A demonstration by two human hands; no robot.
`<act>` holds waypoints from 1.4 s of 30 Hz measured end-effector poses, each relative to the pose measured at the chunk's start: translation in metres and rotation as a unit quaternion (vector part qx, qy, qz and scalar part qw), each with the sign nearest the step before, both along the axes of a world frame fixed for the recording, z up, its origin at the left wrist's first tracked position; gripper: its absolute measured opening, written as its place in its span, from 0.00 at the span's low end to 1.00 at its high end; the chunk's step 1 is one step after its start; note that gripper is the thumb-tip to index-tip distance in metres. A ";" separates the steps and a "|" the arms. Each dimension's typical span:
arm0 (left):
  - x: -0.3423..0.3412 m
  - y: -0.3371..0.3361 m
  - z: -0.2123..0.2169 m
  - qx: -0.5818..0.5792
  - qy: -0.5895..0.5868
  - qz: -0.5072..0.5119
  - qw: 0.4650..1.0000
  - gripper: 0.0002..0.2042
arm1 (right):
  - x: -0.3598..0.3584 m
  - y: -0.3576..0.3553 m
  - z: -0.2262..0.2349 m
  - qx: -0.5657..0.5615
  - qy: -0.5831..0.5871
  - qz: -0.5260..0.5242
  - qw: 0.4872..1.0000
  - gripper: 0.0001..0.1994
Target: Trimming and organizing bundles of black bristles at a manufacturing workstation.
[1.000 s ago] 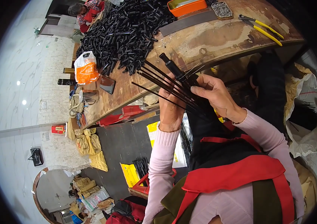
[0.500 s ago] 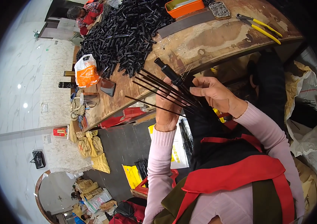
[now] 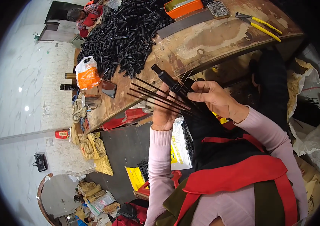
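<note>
Head view: hands (image 3: 213, 97) pinching black rods (image 3: 156, 95) near scarred wooden table (image 3: 220, 37), pale wall (image 3: 56, 101) beyond.

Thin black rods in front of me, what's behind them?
Your left hand and, near the tips, the wooden table show behind the thin black rods; most of that hand's fingers are covered.

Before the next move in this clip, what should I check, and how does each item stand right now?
1. Black tubular piece visible: ok, its free end points up and left in the picture.
2. Left hand's grip: cannot tell, the thin black rods and tubular piece hide its fingers.
3. Right hand's pinch: cannot tell, the contact is too dark.
4. Rod ends bunched together: not ok, they fan apart.
5. Yellow-handled pliers set down: ok, lying on the workbench.
</note>
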State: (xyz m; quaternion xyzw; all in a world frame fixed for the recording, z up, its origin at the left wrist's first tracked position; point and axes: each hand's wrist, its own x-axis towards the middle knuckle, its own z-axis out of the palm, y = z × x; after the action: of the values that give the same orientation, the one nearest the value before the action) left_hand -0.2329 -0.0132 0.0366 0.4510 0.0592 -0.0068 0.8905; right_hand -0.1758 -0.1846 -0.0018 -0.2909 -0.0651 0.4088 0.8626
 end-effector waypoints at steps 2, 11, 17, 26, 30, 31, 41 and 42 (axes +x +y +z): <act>-0.001 0.000 -0.002 -0.010 0.025 0.053 0.998 0.18 | -0.001 -0.001 0.002 0.004 0.003 -0.003 1.000 0.07; 0.009 0.004 -0.007 0.080 -0.002 -0.078 0.994 0.18 | 0.023 -0.011 -0.022 0.045 0.102 0.103 0.988 0.10; 0.017 0.004 -0.017 -0.011 -0.057 -0.093 0.994 0.28 | 0.012 -0.012 -0.004 0.080 0.064 0.108 0.989 0.07; 0.013 -0.031 -0.006 0.178 -0.004 0.018 0.984 0.21 | 0.003 -0.016 0.007 0.066 0.038 -0.124 0.989 0.05; -0.007 -0.066 0.031 0.306 -0.059 0.149 0.938 0.17 | -0.010 -0.010 0.012 0.038 0.023 -0.148 0.988 0.05; -0.005 -0.066 0.035 0.320 -0.031 0.157 0.934 0.16 | -0.017 -0.012 0.018 0.039 -0.011 -0.152 0.988 0.04; 0.011 -0.054 0.035 0.240 -0.016 0.149 0.959 0.11 | -0.012 -0.005 0.023 0.032 -0.038 -0.172 0.984 0.09; 0.012 -0.054 0.035 0.244 -0.024 0.144 0.959 0.11 | -0.013 -0.005 0.022 0.032 -0.039 -0.171 0.984 0.09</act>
State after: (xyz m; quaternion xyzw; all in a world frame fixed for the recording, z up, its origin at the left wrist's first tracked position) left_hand -0.2208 -0.0667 0.0719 0.6414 0.1024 0.1473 0.7459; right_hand -0.1891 -0.1892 0.0198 -0.2857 -0.0610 0.2417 0.9253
